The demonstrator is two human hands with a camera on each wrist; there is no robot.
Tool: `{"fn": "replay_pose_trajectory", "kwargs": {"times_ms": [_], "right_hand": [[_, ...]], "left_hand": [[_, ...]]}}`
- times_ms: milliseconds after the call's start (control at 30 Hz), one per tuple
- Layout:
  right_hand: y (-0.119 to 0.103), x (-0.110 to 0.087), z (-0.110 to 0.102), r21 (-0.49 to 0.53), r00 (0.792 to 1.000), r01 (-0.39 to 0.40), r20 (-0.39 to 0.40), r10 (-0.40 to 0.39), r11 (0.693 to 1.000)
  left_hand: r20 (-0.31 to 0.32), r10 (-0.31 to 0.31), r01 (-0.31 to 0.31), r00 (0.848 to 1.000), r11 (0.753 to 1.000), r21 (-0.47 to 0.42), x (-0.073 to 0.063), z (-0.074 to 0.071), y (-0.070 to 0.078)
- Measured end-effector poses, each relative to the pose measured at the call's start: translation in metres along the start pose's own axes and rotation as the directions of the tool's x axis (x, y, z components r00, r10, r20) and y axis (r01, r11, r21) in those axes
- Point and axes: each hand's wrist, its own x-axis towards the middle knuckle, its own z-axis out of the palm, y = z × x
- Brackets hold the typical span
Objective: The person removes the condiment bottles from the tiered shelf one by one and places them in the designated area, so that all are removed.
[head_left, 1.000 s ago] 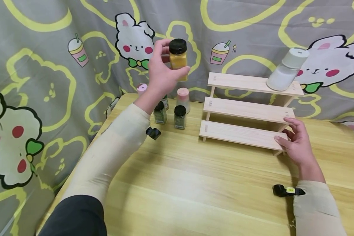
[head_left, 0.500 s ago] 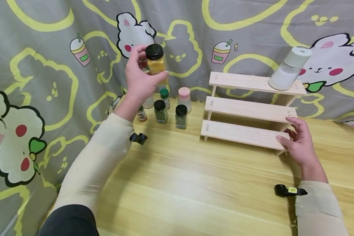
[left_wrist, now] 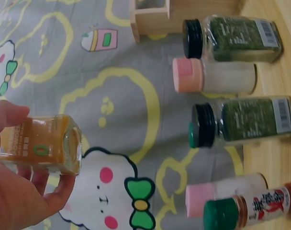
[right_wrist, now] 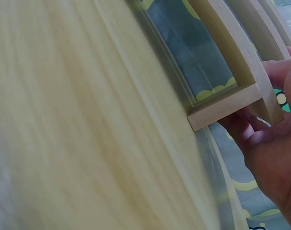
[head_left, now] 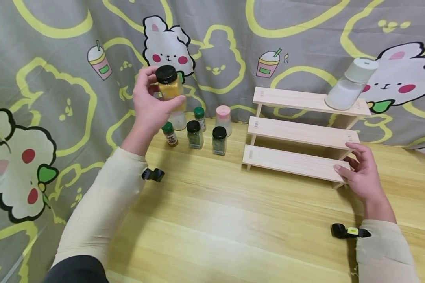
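Observation:
My left hand (head_left: pixel 150 104) grips a square glass spice jar (head_left: pixel 170 88) of yellow-orange powder with a black lid, held upright in the air above the other jars. In the left wrist view the jar's clear base (left_wrist: pixel 72 146) faces the table side, with thumb and fingers round its body. My right hand (head_left: pixel 363 173) holds the right end of a three-step wooden shelf (head_left: pixel 294 161), thumb on the lowest step and fingers behind it. On the top step, at its right end, a glass shaker (head_left: pixel 345 90) with a pale lid and white contents leans to the right in the head view.
Below my left hand stand two black-lidded jars of green herbs (head_left: pixel 219 141) (left_wrist: pixel 258 120), a pink-capped shaker (head_left: pixel 223 118), a green-capped bottle (head_left: pixel 199 118) and a green-capped labelled bottle (head_left: pixel 170 135). Another pink-capped shaker (left_wrist: pixel 227 194) is partly hidden. A patterned curtain (head_left: pixel 226 55) hangs behind the wooden table (head_left: pixel 216 220).
My left hand has carried the yellow spice jar leftward and slightly down, uncovering the bottles behind its forearm. My right hand stays on the shelf's right end.

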Motion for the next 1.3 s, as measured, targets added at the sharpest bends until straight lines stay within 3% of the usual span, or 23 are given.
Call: {"fn": "replay_pose_trajectory", "kwargs": {"times_ms": [467,833,1300], "right_hand": [[0.001,0.0,0.002,-0.003,1.0,0.015,-0.004,-0.015,1.0],[0.002,0.001,-0.002,-0.017,1.0,0.002,-0.005,-0.002,1.0],[0.0,0.001,0.0,-0.005,1.0,0.018,-0.003,-0.018,1.0]], "left_hand": [[-0.078,0.05,-0.051,0.996,0.999,0.0,-0.019,-0.03,-0.027],[-0.087,0.042,-0.042,0.995,0.999,-0.002,-0.038,-0.043,-0.051],[-0.047,-0.006,0.004,0.999,0.999,-0.042,-0.051,-0.051,-0.077]]}}
